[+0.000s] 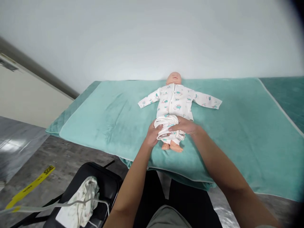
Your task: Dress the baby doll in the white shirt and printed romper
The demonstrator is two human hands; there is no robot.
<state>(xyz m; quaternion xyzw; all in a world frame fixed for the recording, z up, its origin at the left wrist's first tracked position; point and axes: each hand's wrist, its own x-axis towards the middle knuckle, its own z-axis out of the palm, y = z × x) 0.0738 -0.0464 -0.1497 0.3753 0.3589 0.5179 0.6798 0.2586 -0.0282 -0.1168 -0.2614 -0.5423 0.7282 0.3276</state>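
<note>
A baby doll (175, 78) lies on its back with its head toward the wall. It wears a white long-sleeved top (174, 98) with small green and pink prints, and its sleeves spread to both sides. Over the doll's legs are matching white printed baby pants (166, 121), bunched in folds; the bare feet (175, 147) stick out below. My left hand (153, 134) is closed on the left side of the bunched cloth. From the right, my right hand (186, 125) grips the same cloth, its thumb across the front. Some fingers of both hands are hidden by fabric.
The doll lies on a green padded cover (114, 117) over a table against a white wall (152, 38). A black chair (104, 177) at the lower left holds crumpled printed cloth (83, 199). A pale cable (57, 205) crosses it. Yellow tape (30, 188) marks the floor.
</note>
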